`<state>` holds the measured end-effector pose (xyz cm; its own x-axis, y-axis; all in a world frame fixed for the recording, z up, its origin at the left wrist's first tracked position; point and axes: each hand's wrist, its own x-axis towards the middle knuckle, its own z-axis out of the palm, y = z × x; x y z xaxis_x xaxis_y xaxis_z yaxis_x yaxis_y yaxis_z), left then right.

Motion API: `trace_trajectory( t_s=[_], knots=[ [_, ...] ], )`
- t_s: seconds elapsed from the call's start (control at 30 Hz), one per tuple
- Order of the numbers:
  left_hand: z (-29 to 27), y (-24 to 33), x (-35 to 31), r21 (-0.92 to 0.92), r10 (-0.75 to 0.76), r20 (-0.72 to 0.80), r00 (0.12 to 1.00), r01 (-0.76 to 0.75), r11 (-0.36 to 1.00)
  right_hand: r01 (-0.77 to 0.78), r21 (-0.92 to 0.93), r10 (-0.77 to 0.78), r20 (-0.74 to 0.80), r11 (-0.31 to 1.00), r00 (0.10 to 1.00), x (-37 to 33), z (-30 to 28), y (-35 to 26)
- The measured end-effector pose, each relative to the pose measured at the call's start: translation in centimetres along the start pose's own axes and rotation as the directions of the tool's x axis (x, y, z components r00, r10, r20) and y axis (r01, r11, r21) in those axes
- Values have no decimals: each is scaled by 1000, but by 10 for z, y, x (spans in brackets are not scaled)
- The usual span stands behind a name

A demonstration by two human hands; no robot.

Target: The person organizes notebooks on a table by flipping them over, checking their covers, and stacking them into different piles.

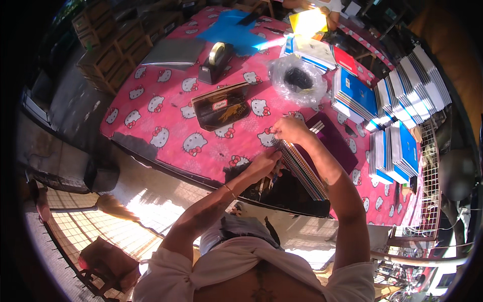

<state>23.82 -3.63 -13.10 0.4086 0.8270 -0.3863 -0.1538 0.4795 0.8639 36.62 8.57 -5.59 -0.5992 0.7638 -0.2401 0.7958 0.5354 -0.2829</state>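
A stack of thin notebooks [303,168] with striped spines lies on a pink table [166,121] covered in a cat-print cloth. My right hand [290,128] grips the far end of the stack's edge. My left hand [263,165] holds the near end of the same stack, with a dark pen-like thing in its fingers. A dark purple cover [336,141] lies just right of the stack.
A tape dispenser [215,63], a dark tin box [223,105] and a clear plastic bag [298,79] sit further back. Piles of blue and white notebooks [390,108] fill the right side. A grey folder [173,53] and blue sheet [231,30] lie far back. A broom [113,206] lies on the floor at left.
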Motion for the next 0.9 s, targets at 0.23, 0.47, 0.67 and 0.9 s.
trace_trajectory(
  t_s=[0.23, 0.47, 0.67, 0.9],
  knots=[
    [4, -3, 12, 47, 1, -60, 998, 2, 999, 9, -46, -9, -6, 999, 1000, 2, 1, 4],
    [6, -11, 7, 32, 64, -49, 997, -63, 998, -36, 54, 38, -52, 998, 998, 1, -1, -11],
    [3, -3, -5, 75, 14, -38, 999, -11, 997, -46, 186, 71, -129, 981, 989, 6, 1, -12],
    [-5, -3, 8, 128, 39, -62, 997, -31, 991, -99, -210, 111, 46, 973, 993, 5, 7, -5]
  ],
)
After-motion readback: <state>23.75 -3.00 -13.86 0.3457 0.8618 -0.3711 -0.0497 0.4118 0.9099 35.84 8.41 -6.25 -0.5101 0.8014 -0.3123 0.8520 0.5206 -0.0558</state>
